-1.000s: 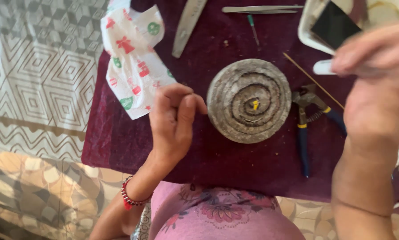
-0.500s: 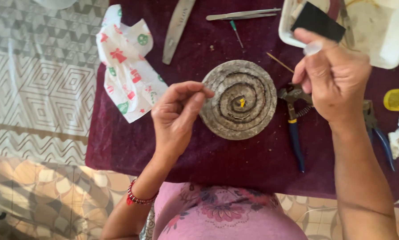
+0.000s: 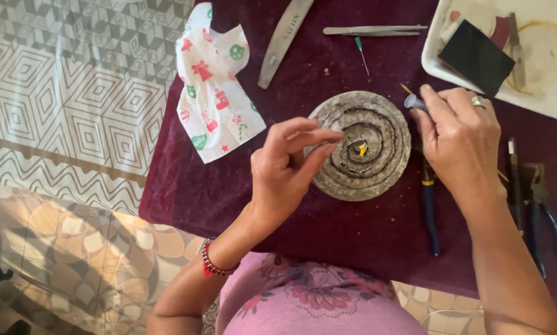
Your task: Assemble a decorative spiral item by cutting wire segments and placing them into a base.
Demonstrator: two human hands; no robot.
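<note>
Dark red cloth [image 3: 241, 205] covers a small table, and a patterned floor [image 3: 61, 124] shows at nine o'clock. From the head camera, a round grey coil [image 3: 365, 146] of flat braided strip lies in the middle of the cloth, with a tiny yellow bit [image 3: 362, 149] at its centre. The left hand [image 3: 288, 170] sits at the coil's nine o'clock side, touching its edge; its fingers [image 3: 319, 136] are curled and the thumb and first finger are pinched together, but what they pinch is too small to see. The right hand [image 3: 458, 139] is at the coil's three o'clock side and is closed around a small clear tube [image 3: 415, 102], whose tip sticks out by the coil's one o'clock edge. A ring [image 3: 479, 101] shines on one finger. A red bead bracelet [image 3: 213, 263] is on the left wrist. At ten o'clock from the coil lies a white paper napkin [image 3: 216, 93] with little red and green pictures. At twelve o'clock lie a long metal file [image 3: 285, 40], tweezers [image 3: 374, 30] and a thin needle tool [image 3: 361, 54]. At two o'clock is a white tray [image 3: 436, 59] with a black square [image 3: 476, 57] in it. Blue-handled pliers [image 3: 430, 211] lie at five o'clock, and more dark tools [image 3: 536, 205] lie at four o'clock.
</note>
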